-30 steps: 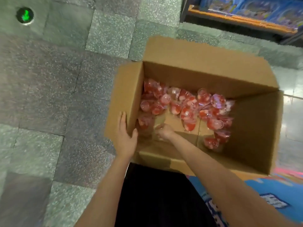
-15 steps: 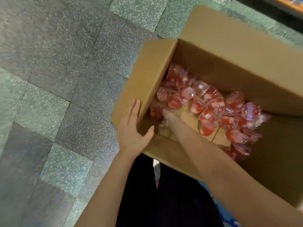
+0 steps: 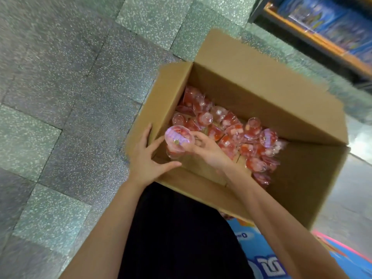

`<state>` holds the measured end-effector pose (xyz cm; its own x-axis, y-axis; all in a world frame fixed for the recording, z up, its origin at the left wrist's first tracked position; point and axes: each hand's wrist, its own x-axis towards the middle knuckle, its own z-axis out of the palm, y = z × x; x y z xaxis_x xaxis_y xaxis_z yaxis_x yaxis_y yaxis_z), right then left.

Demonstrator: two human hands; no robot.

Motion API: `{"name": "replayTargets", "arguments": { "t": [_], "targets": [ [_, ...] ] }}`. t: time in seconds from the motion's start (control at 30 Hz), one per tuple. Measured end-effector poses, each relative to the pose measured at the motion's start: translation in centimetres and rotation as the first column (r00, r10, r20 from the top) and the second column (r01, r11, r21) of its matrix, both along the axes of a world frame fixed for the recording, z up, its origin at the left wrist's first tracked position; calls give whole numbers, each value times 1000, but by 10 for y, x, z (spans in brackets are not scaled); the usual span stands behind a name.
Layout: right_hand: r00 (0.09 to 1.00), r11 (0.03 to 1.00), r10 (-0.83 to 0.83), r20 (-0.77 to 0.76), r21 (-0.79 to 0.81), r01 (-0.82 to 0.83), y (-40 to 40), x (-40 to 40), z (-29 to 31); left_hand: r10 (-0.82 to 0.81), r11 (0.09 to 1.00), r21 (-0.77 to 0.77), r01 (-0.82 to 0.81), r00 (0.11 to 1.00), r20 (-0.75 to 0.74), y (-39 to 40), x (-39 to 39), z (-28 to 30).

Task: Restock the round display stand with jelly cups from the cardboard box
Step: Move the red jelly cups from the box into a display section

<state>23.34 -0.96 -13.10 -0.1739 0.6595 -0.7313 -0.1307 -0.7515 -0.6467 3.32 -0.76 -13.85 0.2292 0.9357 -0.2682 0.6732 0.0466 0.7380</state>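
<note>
Right hand (image 3: 209,151) is now lifting out of the cardboard box (image 3: 271,91), fingers curling round a jelly cup (image 3: 179,138) at the box's near-left corner, foil lid tilting up toward camera, base pointing down-left. Box is sitting open on tiled floor (image 3: 60,97), loose jelly cups (image 3: 237,131) lying jumbled inside. Left hand (image 3: 149,160) is resting spread over the corner edge, gripping nothing.

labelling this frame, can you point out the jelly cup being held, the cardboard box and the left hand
held jelly cup (image 3: 179,138), head view, on its clear round lid
cardboard box (image 3: 267,77), head view, on the far flap's inner face
left hand (image 3: 148,160), head view, on the back of the hand
</note>
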Motion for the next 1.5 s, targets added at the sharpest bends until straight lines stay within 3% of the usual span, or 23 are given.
{"name": "replayTargets", "arguments": {
  "t": [0.17,0.27,0.37,0.43,0.53,0.63,0.77,0.97,1.07,1.2,1.3,1.5],
  "targets": [
    [990,988,124,61,84,-129,3,-13,12,77,996,-37,-78,997,-19,-3,4,-1],
    [976,979,200,-84,-27,-203,10,3,3,92,995,51,-89,994,-59,-4,6,-6],
    [998,960,-36,-59,-281,19,13,17,-33,86,992,102,-77,993,-84,-6,6,-13],
    [973,873,-229,42,-432,224,17,20,-65,98,989,122,-86,990,-101,-7,6,-14],
    [882,689,-464,78,-593,415,31,16,-105,113,982,165,-92,986,-122,-9,8,-16],
    [762,563,-644,72,-630,535,45,6,-133,102,977,201,-78,988,-115,-8,7,-21],
    [705,548,-704,84,-568,615,49,0,-145,101,970,234,-70,987,-125,-7,6,-23],
    [732,621,-667,141,-438,650,5,8,-124,109,990,91,-104,993,-46,-7,5,-16],
    [691,626,-707,151,-321,711,-26,19,-91,141,990,16,-143,987,78,-5,4,-6],
    [614,605,-788,28,-145,783,-63,38,-20,152,988,-18,-152,966,209,-11,17,26],
    [498,502,-862,-95,-32,864,-90,41,45,139,988,-109,-112,947,291,-21,42,56],
    [191,144,-929,-317,163,976,-148,18,153,79,968,-244,54,859,506,-57,107,120]
  ]
}}
